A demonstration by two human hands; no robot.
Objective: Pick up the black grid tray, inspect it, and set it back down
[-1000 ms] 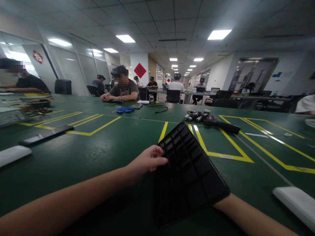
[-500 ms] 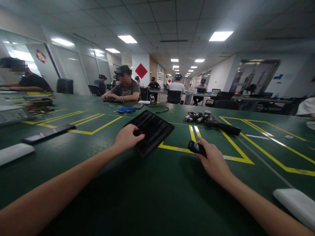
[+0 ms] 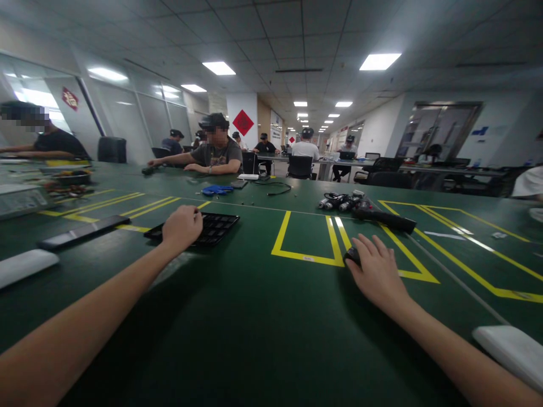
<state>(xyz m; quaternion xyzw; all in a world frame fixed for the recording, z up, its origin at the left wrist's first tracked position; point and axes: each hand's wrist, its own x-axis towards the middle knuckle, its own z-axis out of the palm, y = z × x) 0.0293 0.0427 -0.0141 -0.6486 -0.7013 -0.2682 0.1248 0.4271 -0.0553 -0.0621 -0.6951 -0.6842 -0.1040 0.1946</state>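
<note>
My left hand (image 3: 182,227) has its fingers curled over a shallow black tray (image 3: 218,228) with a grid of compartments. The tray lies almost level at the left, over part of the yellow tape; the hand hides its middle. Further right, my right hand (image 3: 377,268) is on a small dark object (image 3: 352,256), beside the yellow tape outline. Thumb and fingers rest around that object and cover most of it, so its kind is unclear.
A long dark bar (image 3: 87,230) and a white rounded object (image 3: 27,267) lie to the left. Bundled cables with metal connectors (image 3: 341,202) and a black tube-like item (image 3: 388,220) are beyond my right hand. Another white object (image 3: 511,350) is near right. A person (image 3: 218,150) sits across.
My left hand has carried the tray left and laid it down flatter. My right hand has shifted slightly right with the dark object. The person across has stretched an arm out.
</note>
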